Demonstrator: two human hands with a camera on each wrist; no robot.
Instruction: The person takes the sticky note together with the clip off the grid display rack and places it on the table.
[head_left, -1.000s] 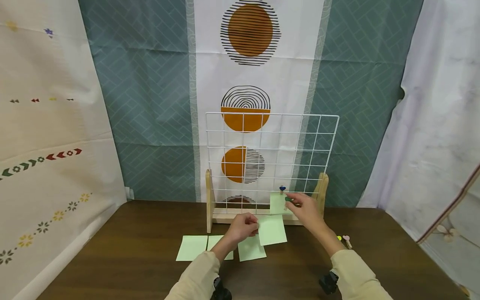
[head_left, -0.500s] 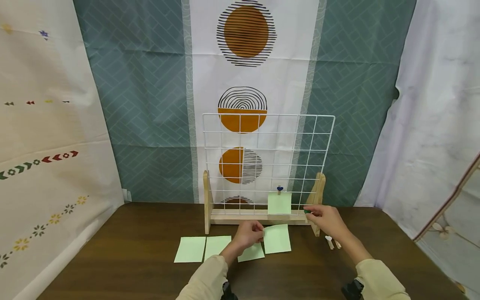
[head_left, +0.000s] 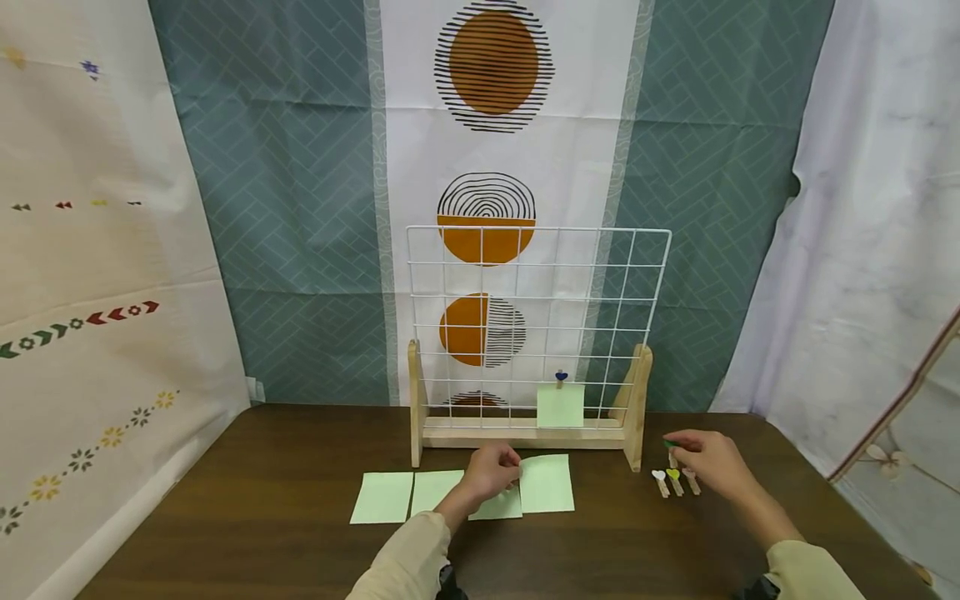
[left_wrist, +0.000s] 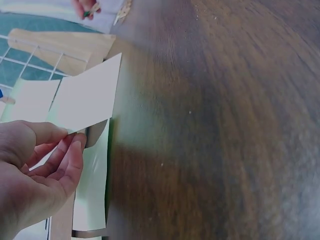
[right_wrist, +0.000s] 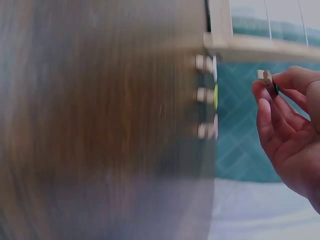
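Note:
Between thumb and fingers, my left hand [head_left: 489,475] pinches the left edge of a pale green paper note [head_left: 549,485], low over the table and overlapping another note [head_left: 502,505]. Two more notes lie in line to its left, the outermost note [head_left: 381,498] uncovered. My right hand [head_left: 714,465] pinches a small wooden clothespin [right_wrist: 265,76] with a green top, right of the rack. Just below it on the table are three clothespins with heart tops: white clothespin [head_left: 660,483], yellow clothespin [head_left: 675,482] and pink clothespin [head_left: 692,481].
A white wire grid [head_left: 540,327] stands upright in a wooden base [head_left: 517,437] at the back of the table. Low on its right side hangs one green note [head_left: 560,407], held by a clothespin with a blue heart [head_left: 561,377]. Fabric curtains [head_left: 300,250] enclose the table.
My right hand has moved right and down, away from the grid to beside the loose clothespins, with the green-topped clothespin still in it. My left hand has lowered its note slightly.

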